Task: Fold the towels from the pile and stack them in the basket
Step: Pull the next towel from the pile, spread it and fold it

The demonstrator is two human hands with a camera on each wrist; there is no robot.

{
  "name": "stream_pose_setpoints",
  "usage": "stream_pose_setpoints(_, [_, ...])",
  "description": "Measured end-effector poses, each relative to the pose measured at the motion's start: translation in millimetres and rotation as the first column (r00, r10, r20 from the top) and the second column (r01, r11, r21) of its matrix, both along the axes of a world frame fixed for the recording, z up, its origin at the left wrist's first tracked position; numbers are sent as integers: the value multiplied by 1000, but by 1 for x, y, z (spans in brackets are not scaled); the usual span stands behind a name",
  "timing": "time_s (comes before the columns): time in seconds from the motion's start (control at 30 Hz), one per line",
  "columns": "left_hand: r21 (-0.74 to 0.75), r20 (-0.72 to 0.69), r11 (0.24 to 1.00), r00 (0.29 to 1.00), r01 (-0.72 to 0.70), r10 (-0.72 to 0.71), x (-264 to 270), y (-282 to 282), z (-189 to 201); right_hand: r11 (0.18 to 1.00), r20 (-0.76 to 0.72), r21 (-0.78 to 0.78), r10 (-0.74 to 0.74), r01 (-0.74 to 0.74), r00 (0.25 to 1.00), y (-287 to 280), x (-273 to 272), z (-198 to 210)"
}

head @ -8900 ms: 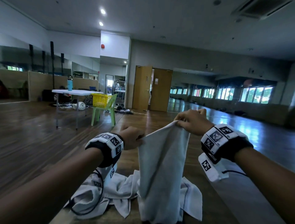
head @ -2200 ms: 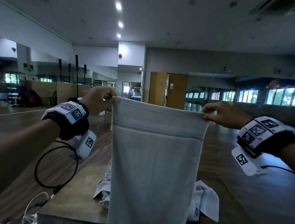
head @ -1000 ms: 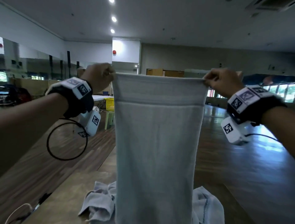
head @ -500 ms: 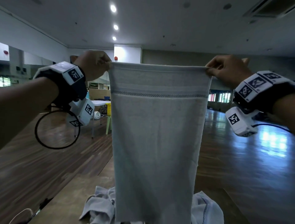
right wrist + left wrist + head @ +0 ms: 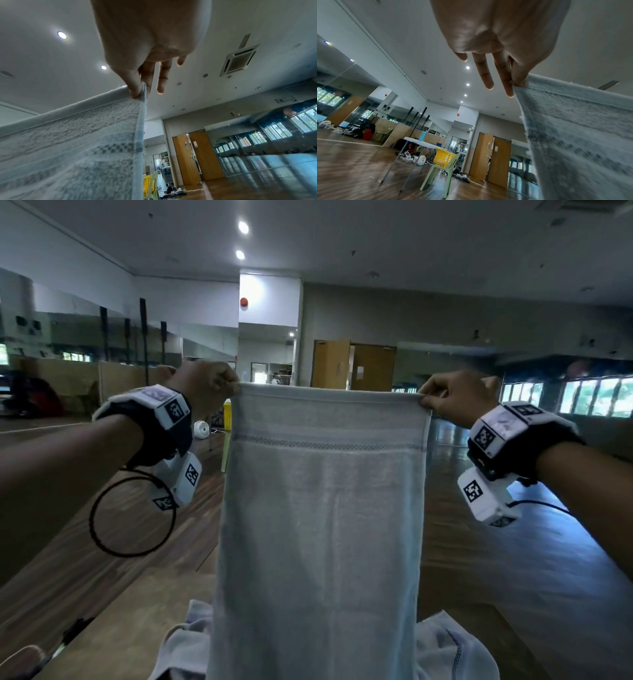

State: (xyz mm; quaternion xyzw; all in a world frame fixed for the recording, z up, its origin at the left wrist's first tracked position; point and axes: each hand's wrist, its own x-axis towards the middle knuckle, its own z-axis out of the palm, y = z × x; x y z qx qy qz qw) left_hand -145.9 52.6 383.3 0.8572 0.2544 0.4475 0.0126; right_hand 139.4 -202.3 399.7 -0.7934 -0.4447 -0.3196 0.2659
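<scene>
The step in hand is spreading one towel [image 5: 318,529] flat in the air before the first fold. The left hand [image 5: 202,386] pinches the top left corner between thumb and forefinger, and the right hand [image 5: 452,397] pinches the top right corner the same way; in both wrist views the other fingers [image 5: 485,73] stick out straight, clear of the cloth. Between the two pinches the top hem runs taut and nearly level. Below the grips the towel hangs straight down as one long panel, and its bottom edge is out of view.

Under the hanging towel, the pile [image 5: 452,648] lies crumpled on the table [image 5: 113,635], showing on both sides of the panel. The basket [image 5: 444,157] is far beyond the left grip, a yellow one standing on a green chair [image 5: 443,174] across the room.

The next move, as I judge it, calls for bringing the two corners together, or lowering the towel onto the table to halve it. Either way both pinches must hold, and the hem must stay level so the edges meet squarely.

The towel is pale grey-white terry with a looped, nubby pile. A flat woven band with a small checked pattern crosses it just below the grips, and the hem and side edges are stitched flat. It is limp and soft, so it will drape rather than hold a crease. The basket is rigid lattice plastic; the table top looks like smooth wood.
</scene>
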Motion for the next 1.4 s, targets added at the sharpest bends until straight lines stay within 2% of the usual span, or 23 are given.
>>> stream_pose_setpoints(0.1, [3,50,1000,999,-18,18,11,14,-16,999,15,47,-13,12,1000,18,4,-16])
stream_pose_setpoints(0.27, [-13,90,1000,996,-18,19,20,32,-52,992,-65,122,27,-19,998,37,11,-47])
stream_pose_setpoints(0.33, [-33,105,999,994,-7,10,23,30,-77,994,-119,105,55,-43,991,40,10,-70])
stream_pose_setpoints(0.43, [-101,76,994,996,49,-42,22,24,-135,990,-239,46,139,-132,961,34,14,-123])
stream_pose_setpoints(0.53, [-113,-62,985,989,127,-135,5,9,-208,964,-353,-60,223,-259,909,10,7,-190])
stream_pose_setpoints(0.6, [-168,-186,973,964,160,-190,-11,-6,-257,943,-413,-134,227,-305,882,-12,-3,-236])
stream_pose_setpoints(0.67, [-218,-297,968,936,128,-191,-26,-18,-304,913,-481,-235,188,-333,856,-32,-11,-284])
stream_pose_setpoints(0.73, [-248,-449,965,873,86,-193,-37,-32,-340,867,-524,-358,122,-348,843,-50,-22,-327])
stream_pose_setpoints(0.8, [-279,-582,958,782,68,-225,-43,-43,-368,819,-595,-406,100,-406,797,-65,-34,-360])
stream_pose_setpoints(0.87, [-299,-645,952,721,65,-252,-47,-48,-392,766,-645,-453,73,-457,761,-73,-46,-381])
stream_pose_setpoints(0.93, [-352,-672,932,670,85,-315,-53,-48,-411,740,-635,-495,50,-455,771,-78,-53,-398])
stream_pose_setpoints(1.0, [-377,-709,921,610,97,-355,-55,-47,-423,704,-577,-562,42,-434,815,-80,-52,-416])
stream_pose_setpoints(1.07, [-305,-781,948,546,87,-301,-53,-51,-425,631,-503,-657,41,-412,864,-77,-51,-430])
stream_pose_setpoints(1.13, [-272,-797,956,531,111,-289,-47,-53,-426,589,-405,-734,21,-338,914,-72,-49,-432])
stream_pose_setpoints(1.27, [-283,-800,955,529,85,-283,-38,-55,-429,617,-233,-764,14,-191,972,-60,-36,-431])
stream_pose_setpoints(1.4, [-163,-820,979,535,123,-204,-22,-64,-431,660,-159,-743,-15,-109,987,-53,-18,-433])
